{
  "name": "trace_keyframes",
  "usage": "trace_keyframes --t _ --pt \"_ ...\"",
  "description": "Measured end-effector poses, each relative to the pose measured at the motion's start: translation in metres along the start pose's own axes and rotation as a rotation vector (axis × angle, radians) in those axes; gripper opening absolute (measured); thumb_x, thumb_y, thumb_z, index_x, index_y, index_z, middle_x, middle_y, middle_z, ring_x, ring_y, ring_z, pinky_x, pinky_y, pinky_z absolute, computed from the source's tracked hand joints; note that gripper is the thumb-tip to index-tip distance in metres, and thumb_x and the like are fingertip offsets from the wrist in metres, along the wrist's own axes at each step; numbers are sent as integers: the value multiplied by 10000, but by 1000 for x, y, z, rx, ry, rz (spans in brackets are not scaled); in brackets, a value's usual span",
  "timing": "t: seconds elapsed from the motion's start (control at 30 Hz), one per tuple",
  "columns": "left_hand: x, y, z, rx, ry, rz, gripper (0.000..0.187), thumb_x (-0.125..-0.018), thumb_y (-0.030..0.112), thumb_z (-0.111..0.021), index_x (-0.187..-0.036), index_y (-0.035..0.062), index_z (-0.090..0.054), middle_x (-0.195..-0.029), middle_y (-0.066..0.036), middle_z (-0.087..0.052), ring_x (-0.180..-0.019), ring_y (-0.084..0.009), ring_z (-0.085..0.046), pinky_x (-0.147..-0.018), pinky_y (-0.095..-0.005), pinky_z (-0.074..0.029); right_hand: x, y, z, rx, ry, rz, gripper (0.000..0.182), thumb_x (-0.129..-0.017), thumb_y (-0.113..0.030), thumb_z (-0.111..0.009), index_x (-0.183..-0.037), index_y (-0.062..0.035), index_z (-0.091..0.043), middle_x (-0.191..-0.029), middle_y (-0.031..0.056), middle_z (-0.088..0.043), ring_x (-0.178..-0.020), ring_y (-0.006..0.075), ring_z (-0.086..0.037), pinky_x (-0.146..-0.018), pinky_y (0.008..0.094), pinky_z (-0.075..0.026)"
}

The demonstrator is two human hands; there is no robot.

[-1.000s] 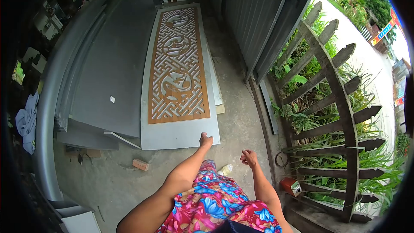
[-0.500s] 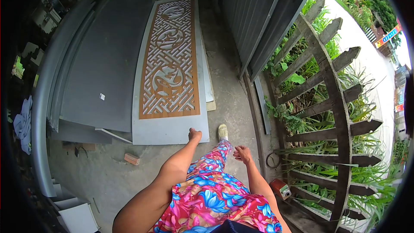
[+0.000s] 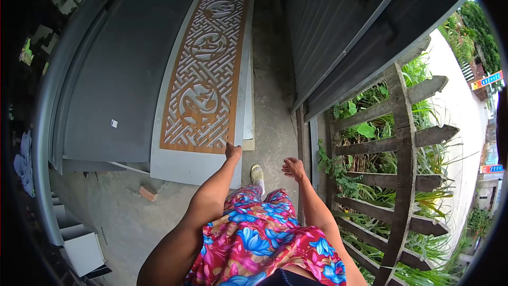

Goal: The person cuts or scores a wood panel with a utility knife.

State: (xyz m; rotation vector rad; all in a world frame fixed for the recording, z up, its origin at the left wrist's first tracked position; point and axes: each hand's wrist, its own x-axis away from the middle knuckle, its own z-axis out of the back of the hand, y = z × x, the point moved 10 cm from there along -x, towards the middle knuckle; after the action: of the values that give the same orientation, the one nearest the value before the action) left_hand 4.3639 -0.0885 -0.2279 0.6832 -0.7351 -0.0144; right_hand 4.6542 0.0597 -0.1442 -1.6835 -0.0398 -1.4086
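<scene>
1. Nearest the camera, the person's floral dress [image 3: 259, 243] fills the lower middle of the view, with one shoe [image 3: 257, 173] stepping forward on the bare concrete floor [image 3: 132, 217].
2. The left hand [image 3: 233, 152] is curled into a loose fist and holds nothing; it hangs above the near right corner of the carved lattice panel [image 3: 203, 79], and whether it touches the panel cannot be told. The right hand [image 3: 293, 168] is half open, fingers slack and empty, over the concrete near the wooden fence [image 3: 405, 153].
3. The lattice panel lies flat on a pale grey board [image 3: 180, 167], just ahead of the feet and running away toward a doorway.
4. A small brick [image 3: 147, 193] lies on the floor left of the board; larger grey sheets [image 3: 121, 74] are stacked beyond it.
5. Risk, as a judgement: the shoe is close to the board's edge, so a careless step could catch it, trip the person, or crack the thin fretwork. The brick is a second trip hazard.
</scene>
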Motion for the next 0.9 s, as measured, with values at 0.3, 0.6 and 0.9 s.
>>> trace_keyframes --t 0.3,0.6,0.9 --pt "-68 45 -13 150 105 31 533 -685 186 -577 -1115 -63 -385 -1054 -278 -524 -992 -382 -520 -854 -410 -426 -73 -126 -45 354 -246 389 228 -814 -205 -543 -970 -40 -565 -759 94 -597 -611 199 -592 -515 318 -489" --pt "-121 118 -28 293 208 90 463 -668 169 -577 -1056 -46 -440 -1028 -275 -527 -978 -396 -517 -839 -423 -424 -155 -233 1 404 -206 168 275 -803 -316 -547 -968 -96 -558 -768 48 -590 -651 151 -593 -568 295 -491" --pt "-133 154 -58 320 202 135 501 -640 156 -592 -1080 -48 -467 -1038 -270 -528 -982 -372 -522 -831 -399 -422 -198 -292 6 416 -252 150 269 -801 -317 -547 -963 -102 -558 -762 35 -584 -639 140 -590 -548 292 -482"
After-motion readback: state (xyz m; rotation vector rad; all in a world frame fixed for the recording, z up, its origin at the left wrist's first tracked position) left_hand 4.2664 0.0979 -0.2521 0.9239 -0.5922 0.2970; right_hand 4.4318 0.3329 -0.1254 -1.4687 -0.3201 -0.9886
